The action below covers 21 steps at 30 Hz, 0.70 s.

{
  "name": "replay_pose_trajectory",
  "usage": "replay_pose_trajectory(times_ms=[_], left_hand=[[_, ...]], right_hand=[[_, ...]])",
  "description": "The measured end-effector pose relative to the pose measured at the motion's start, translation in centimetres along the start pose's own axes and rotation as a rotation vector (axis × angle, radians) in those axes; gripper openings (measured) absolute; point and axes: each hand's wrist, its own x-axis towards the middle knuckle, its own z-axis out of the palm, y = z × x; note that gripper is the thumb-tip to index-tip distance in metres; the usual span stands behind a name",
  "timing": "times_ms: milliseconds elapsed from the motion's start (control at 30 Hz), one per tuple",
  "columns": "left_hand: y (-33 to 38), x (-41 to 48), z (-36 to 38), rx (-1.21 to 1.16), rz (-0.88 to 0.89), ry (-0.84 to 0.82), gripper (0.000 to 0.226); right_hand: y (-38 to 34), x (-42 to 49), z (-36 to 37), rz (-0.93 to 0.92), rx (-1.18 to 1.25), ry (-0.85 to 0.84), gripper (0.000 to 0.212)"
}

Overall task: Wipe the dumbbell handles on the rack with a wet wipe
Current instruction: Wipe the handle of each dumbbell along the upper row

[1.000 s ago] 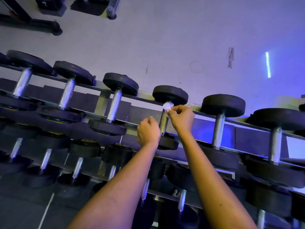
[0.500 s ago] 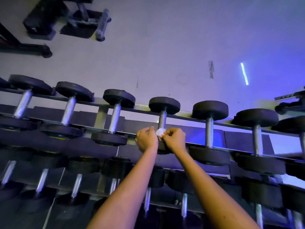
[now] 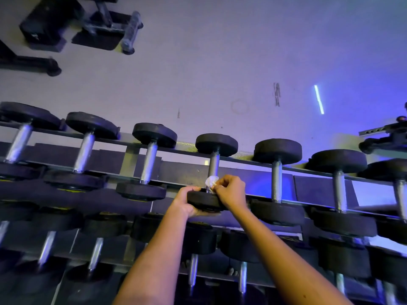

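Note:
A row of black dumbbells with knurled steel handles lies across the top tier of the rack [image 3: 259, 176]. My right hand [image 3: 231, 190] pinches a small white wet wipe [image 3: 211, 181] against the near end of the middle dumbbell's handle [image 3: 214, 165]. My left hand [image 3: 187, 202] grips that dumbbell's near black head [image 3: 204, 200] from the left and underneath. The handle's far part is bare and in full view.
Neighbouring dumbbells sit close on both sides, one with a handle [image 3: 277, 181] to the right and one with a handle [image 3: 149, 161] to the left. A lower tier holds more dumbbells [image 3: 198, 238]. Gym equipment bases [image 3: 72, 25] stand on the grey floor beyond.
My right hand has slid the wipe from the handle's far end down to its near end. My left hand dropped from beside the handle onto the near head.

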Motion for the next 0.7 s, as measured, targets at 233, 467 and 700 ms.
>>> replay_pose_trajectory(times_ms=[233,467,700], left_hand=[[-0.1,-0.8,1.4,0.009,0.080,0.172,0.015],[-2.4,-0.6,4.4,-0.245,0.390,0.522,0.026],[-2.3,-1.2,5.1,-0.093,0.404,0.592,0.023]], right_hand=[[0.1,0.8,-0.1,-0.018,-0.008,-0.005,0.011],[1.0,1.4,-0.1,0.020,0.102,0.016,0.012],[-0.9,2.5,0.3,0.025,0.210,0.169,0.004]])
